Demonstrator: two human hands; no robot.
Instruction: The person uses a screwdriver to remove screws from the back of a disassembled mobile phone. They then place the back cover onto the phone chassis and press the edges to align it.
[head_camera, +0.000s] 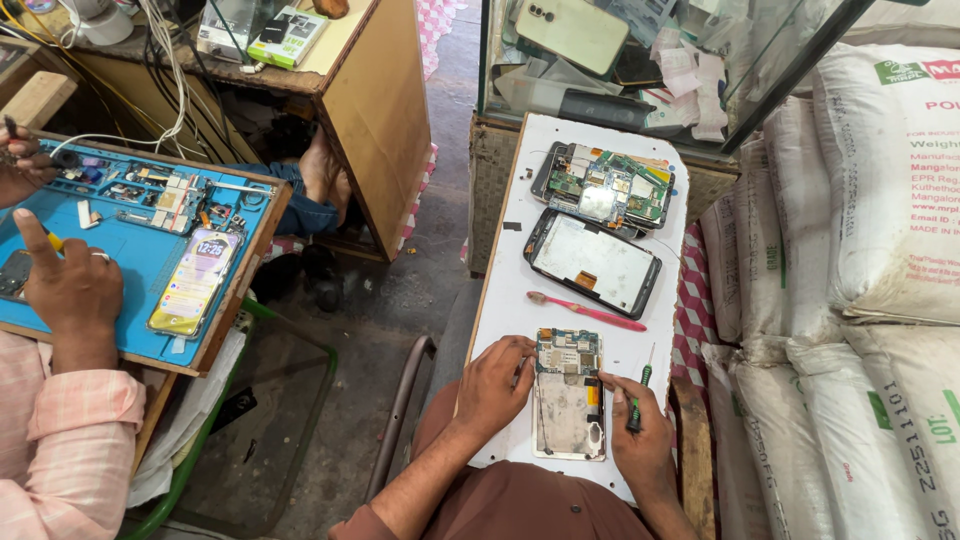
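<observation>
An opened phone (568, 392) with its circuit board bare lies on a white board (515, 300) across my lap. My left hand (495, 385) grips the phone's left edge. My right hand (635, 435) rests at its right edge and holds a small green-handled screwdriver (640, 392), tip upward. Farther up the board lie a pink toothbrush (585, 311), a phone frame (592, 262) with a pale inner panel, and a second opened phone (603, 188) with green boards showing.
At left another person in a pink sleeve (75, 440) works at a blue mat (120, 255) with small parts and a lit phone (195, 283). Stacked white sacks (860, 300) fill the right. A glass case (640, 60) stands ahead, and a wooden table (370, 110) stands beyond the floor gap.
</observation>
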